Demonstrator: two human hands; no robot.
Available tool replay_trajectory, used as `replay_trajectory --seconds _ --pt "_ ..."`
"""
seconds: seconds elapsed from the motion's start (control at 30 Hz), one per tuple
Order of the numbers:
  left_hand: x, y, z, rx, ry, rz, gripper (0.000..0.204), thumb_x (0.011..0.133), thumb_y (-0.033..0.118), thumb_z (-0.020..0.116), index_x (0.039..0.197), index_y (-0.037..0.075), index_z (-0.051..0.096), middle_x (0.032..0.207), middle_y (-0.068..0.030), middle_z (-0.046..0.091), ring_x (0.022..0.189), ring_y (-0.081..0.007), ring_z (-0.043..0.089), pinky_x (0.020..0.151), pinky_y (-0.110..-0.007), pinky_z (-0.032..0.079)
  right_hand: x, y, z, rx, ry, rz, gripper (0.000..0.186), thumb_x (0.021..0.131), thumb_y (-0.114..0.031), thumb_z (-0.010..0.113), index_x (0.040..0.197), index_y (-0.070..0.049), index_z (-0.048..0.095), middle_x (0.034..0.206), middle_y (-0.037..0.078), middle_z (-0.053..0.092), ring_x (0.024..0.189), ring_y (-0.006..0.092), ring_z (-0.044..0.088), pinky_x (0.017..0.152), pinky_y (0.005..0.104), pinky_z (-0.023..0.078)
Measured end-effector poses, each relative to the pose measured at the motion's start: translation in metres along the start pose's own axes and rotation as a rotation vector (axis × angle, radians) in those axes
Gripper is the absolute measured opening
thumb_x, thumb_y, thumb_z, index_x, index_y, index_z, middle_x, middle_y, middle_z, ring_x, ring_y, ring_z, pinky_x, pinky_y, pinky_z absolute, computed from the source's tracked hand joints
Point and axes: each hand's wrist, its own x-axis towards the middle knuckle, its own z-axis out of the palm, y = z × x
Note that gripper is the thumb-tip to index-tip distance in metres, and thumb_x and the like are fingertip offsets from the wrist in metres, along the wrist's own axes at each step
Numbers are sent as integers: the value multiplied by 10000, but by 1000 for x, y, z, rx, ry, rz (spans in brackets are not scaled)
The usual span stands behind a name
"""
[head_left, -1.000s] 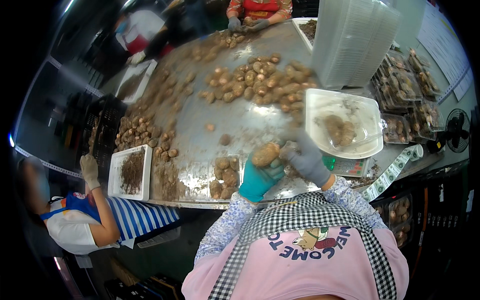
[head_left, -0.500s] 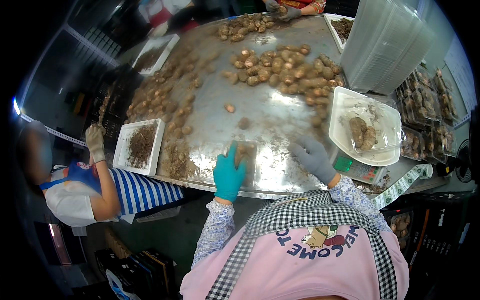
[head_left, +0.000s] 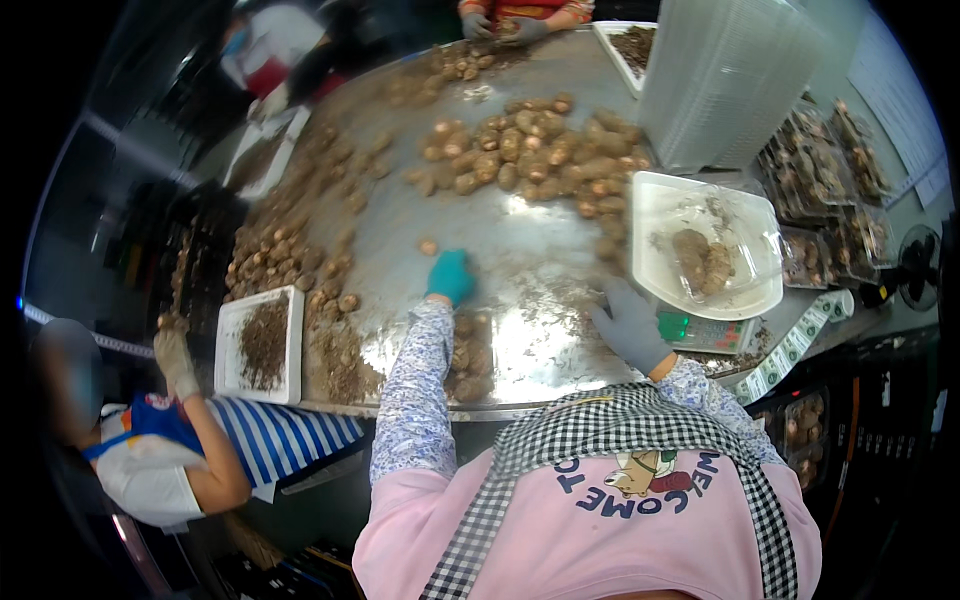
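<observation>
The left hand [head_left: 452,277], in a teal glove, is stretched far over the metal table [head_left: 560,258], just beside a single small tuber [head_left: 429,246]. Its fingers look bent inward, but the back of the glove hides the palm, so I cannot tell whether it grasps something. The right hand [head_left: 630,322], in a grey glove, is released — its fingers are loosely curved and I see nothing in them. It is near the scale [head_left: 700,333], on which sits a white basin [head_left: 646,268].

A clear tray [head_left: 492,350] with several tubers is near the table edge, partly hidden by the left sleeve [head_left: 415,385]. The larger pile [head_left: 510,150] lies farther away.

For a good pick, I think the fingers should close around the tuber's sides, because its round shape can roll. The forearm should stay raised — otherwise the sleeve could push the tray.
</observation>
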Motion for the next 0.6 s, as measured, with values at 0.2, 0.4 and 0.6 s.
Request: replay_trajectory --seconds 0.2,0.4,0.6 --pt "49 -55 -22 -625 283 -304 241 804 223 682 887 21 582 797 -149 647 667 -250 613 634 -401 504 -8 17 4 -92 -127 198 445 882 -127 543 1323 -105 485 1160 121 601 994 290 609 798 463 483" --pt "64 -112 -10 -50 419 -313 360 815 283 717 1014 23 567 822 -124 663 642 -217 612 576 -347 503 3 26 36 -367 -240 -96 423 875 -138 563 1292 -105 503 1066 99 601 1018 268 569 780 459 485" --pt "85 -53 11 -536 -73 -372 532 841 341 714 1227 16 546 924 -80 671 724 -153 614 587 -299 513 14 32 35 -99 -146 -6 338 932 -215 553 1241 -78 555 1032 128 610 928 264 606 759 407 504"
